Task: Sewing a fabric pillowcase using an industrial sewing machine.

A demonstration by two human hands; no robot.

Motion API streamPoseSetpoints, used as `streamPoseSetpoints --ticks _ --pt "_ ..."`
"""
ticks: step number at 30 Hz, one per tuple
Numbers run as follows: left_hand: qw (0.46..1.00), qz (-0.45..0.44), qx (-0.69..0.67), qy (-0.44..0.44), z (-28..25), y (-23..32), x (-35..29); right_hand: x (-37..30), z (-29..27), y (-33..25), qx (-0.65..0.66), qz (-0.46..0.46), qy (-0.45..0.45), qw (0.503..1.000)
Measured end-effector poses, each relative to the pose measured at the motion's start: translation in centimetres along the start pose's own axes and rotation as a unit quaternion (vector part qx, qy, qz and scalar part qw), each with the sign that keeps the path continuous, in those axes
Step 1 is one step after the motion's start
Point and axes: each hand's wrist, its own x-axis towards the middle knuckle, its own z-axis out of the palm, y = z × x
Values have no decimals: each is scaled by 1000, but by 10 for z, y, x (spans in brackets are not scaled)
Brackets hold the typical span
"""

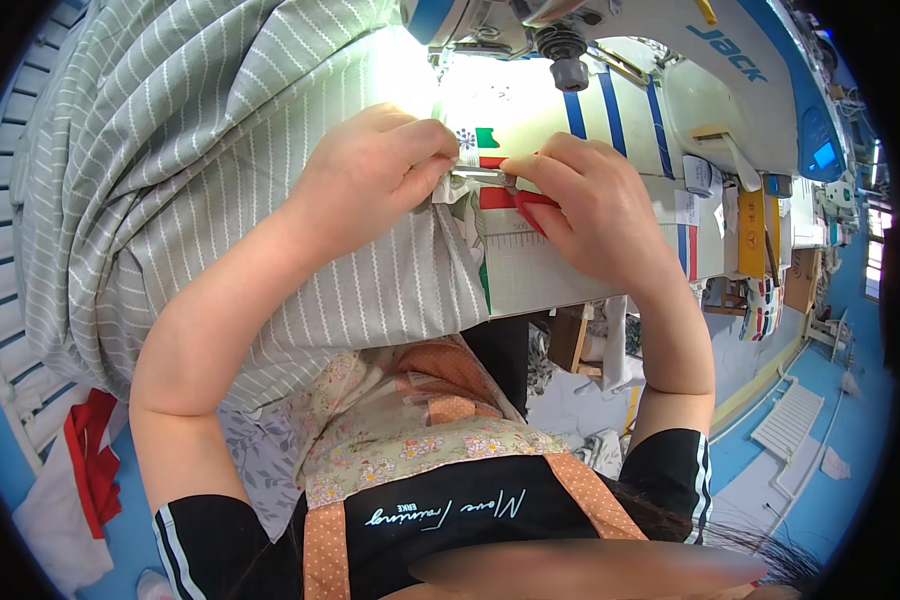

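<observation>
Soft grey striped cloth (370, 285), its white lines thin and broken, drapes in loose folds over the sewing table (555, 280)'s left. I see the left hand (378, 165) pinching its edge; the right hand (587, 200) grips red-handled scissors (532, 209) beside it.

Blue flr (123, 505), bright window (877, 250) rt, wht slatted frame (4, 200) lt
</observation>
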Motion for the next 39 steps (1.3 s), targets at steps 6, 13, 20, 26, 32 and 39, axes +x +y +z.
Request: streamPoseSetpoints --ticks 6,13,20,26,32,39 --pt "1000 -5 -1 -13 0 -3 -1 5 1 1 15 2 -18 1000" --pt "1000 -6 -5 -18 0 -3 -1 6 1 4 22 -2 -24 999" --pt "1000 -6 -3 -23 -1 -2 -1 7 3 7 33 -14 -25 999" --pt "1000 2 -3 -15 -1 -2 0 7 7 9 30 -22 -27 999" --pt "1000 -2 -3 -4 1 -2 0 8 12 17 58 -34 -29 997" --pt "1000 -15 -15 -12 -1 -1 0 -6 4 21 87 8 -21 996"
